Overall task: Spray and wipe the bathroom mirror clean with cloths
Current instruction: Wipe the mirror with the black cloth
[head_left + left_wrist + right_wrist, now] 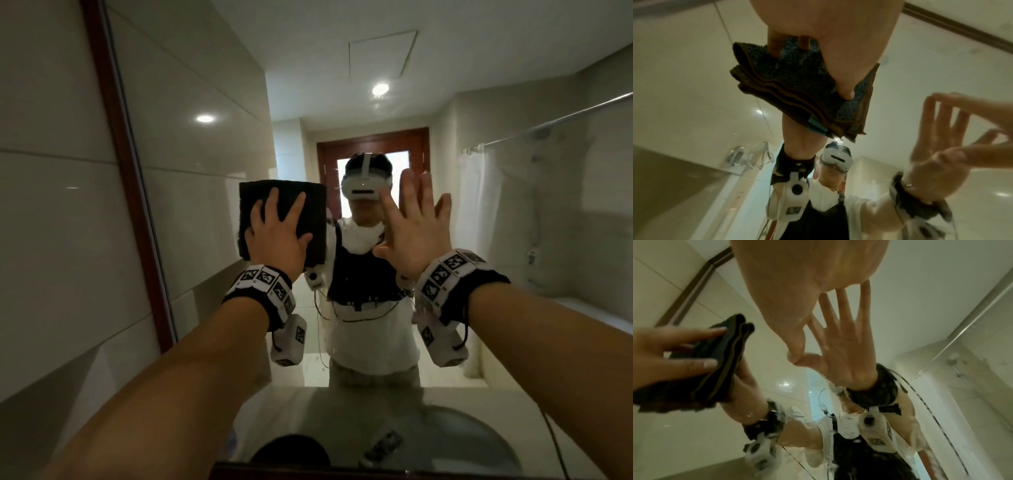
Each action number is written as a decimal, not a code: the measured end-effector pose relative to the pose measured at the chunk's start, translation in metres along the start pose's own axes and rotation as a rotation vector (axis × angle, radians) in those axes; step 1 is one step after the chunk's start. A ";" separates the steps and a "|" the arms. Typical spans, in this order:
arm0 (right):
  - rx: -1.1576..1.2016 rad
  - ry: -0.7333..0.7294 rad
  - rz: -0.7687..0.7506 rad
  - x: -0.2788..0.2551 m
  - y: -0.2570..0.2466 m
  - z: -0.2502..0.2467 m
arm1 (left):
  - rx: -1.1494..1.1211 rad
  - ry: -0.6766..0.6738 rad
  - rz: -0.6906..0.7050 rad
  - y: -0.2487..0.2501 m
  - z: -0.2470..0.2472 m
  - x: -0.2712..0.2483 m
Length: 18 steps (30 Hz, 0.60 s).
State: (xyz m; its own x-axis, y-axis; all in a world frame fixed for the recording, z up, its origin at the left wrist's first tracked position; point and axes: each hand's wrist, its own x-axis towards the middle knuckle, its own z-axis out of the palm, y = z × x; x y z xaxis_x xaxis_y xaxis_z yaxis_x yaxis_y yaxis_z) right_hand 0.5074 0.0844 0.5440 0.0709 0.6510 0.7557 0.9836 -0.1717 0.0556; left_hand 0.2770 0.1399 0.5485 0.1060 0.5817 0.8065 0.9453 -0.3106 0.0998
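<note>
Mirror (pixel 212 144) wiping is underway: the left hand (pixel 277 236) is pressing a folded dark cloth (pixel 310 209) flat beneath spread fingers. Beside it, the right hand (pixel 416 226) is lying spread, empty. Next likely needs sweeping strokes.

I count two hands up: my left hand (pixel 274 240) and my right hand (pixel 416 229). One folded dark cloth (pixel 310 209), one mirror (pixel 445 68), one basin (pixel 479 442), and one shower curtain (pixel 474 192) in the reflection.

Tiled wall (pixel 51 205), basin (pixel 479 442), shower curtain (pixel 474 205)
</note>
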 end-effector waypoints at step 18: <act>-0.001 -0.073 0.104 0.011 -0.104 -0.001 | -0.030 -0.032 -0.075 -0.114 0.005 -0.009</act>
State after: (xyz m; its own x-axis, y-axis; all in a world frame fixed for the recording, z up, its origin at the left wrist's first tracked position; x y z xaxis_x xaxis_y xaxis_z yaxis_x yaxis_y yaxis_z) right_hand 0.4055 0.1086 0.5477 0.1841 0.6816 0.7082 0.9702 -0.2415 -0.0198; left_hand 0.1700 0.1733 0.5270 0.0449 0.6278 0.7771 0.9414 -0.2869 0.1773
